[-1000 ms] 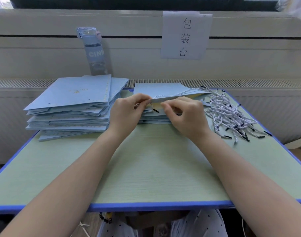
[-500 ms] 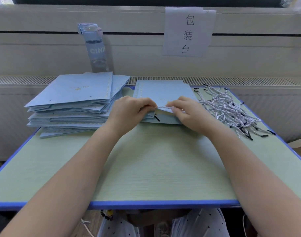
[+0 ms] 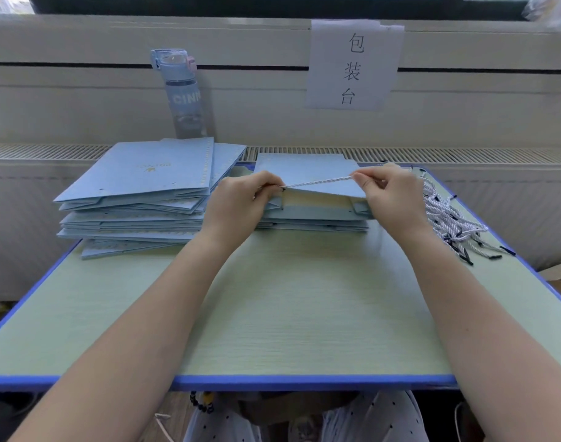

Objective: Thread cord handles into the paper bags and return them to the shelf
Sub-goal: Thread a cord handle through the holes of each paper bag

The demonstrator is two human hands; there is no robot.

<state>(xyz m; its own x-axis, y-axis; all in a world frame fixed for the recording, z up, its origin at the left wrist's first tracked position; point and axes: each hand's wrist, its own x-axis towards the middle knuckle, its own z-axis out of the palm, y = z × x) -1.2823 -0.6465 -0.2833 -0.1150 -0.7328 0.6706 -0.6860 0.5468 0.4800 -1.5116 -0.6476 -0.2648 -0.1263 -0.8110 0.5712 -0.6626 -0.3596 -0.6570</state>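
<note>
While fingers (image 3: 367, 181) pinch it, twisted white cord (image 3: 317, 182) runs taut.

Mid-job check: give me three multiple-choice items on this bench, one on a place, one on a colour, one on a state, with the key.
1. Where on the table does the pile of loose cords lie?
A. right side
B. left side
C. on top of the bags

2. What colour are the paper bags?
A. red
B. light blue
C. black

3. How does the cord between the left hand and right hand lie?
A. slack on the table
B. stretched straight
C. coiled up

Key:
1 A, the pile sits by the table's right edge.
2 B, both stacks are light blue.
3 B, each hand pinches it and it runs straight between them.
</note>
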